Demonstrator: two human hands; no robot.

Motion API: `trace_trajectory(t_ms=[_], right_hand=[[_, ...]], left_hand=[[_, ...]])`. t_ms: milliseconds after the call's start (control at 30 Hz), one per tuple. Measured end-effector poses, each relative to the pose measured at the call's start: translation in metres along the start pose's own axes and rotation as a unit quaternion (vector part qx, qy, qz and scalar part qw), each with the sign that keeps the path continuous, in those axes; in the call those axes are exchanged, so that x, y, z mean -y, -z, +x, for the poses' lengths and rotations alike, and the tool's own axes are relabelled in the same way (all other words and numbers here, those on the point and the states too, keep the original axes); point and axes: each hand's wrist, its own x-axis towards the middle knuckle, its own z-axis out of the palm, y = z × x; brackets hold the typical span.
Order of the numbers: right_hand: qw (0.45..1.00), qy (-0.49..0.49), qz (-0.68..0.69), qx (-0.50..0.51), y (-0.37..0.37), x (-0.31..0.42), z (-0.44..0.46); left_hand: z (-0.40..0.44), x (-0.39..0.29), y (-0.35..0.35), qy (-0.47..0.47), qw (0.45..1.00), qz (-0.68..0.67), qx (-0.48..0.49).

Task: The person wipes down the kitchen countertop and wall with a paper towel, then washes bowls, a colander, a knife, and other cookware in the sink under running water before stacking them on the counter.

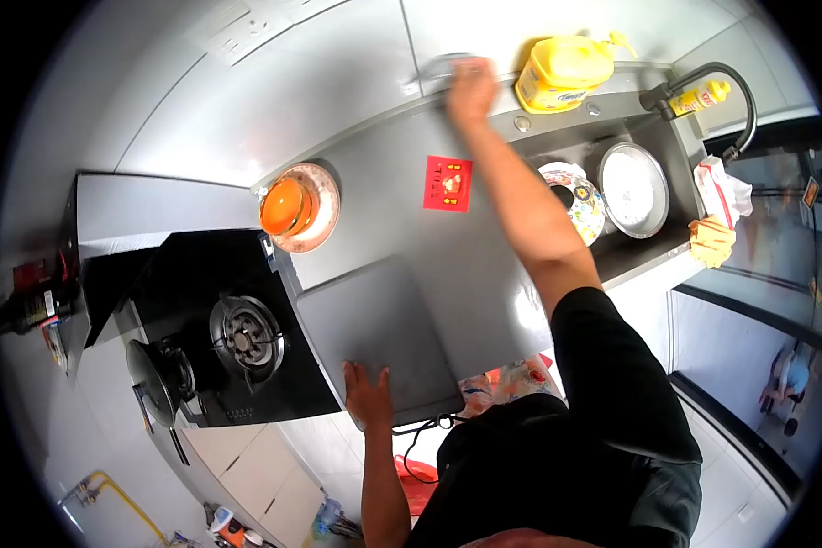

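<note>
My left hand (368, 396) lies on the near edge of a dark grey rectangular board (379, 324), fingers spread and flat. The board rests on the counter beside the stove. My right arm reaches across the counter, and my right hand (472, 89) is at the back wall, blurred by motion. Its fingers look closed around a pale, see-through thing (434, 73) whose kind I cannot make out. A yellow pump jug (566, 73) stands to the right of that hand. Below it, a red printed square (447, 184) lies on the counter.
An orange bowl (285, 206) sits on a stacked plate (324, 187) by the stove (292, 384). In the sink (680, 160) are a metal basin (634, 189) and a patterned plate (589, 215). A black faucet (749, 100) arches over it. A yellow cloth (711, 241) hangs at the sink's edge.
</note>
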Motion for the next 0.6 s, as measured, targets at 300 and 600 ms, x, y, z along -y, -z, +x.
trace_trajectory(t_ms=[300,600], right_hand=[[0.982,-0.115,-0.151,-0.027,-0.057,-0.001,-0.047],[0.956,-0.080,-0.281,-0.014,0.011,-0.023,0.011]], left_hand=[[0.004,-0.012,0.011,-0.021,1.000,0.012,0.019],[0.000,-0.001,0.000,-0.034,0.999,-0.013,0.004]])
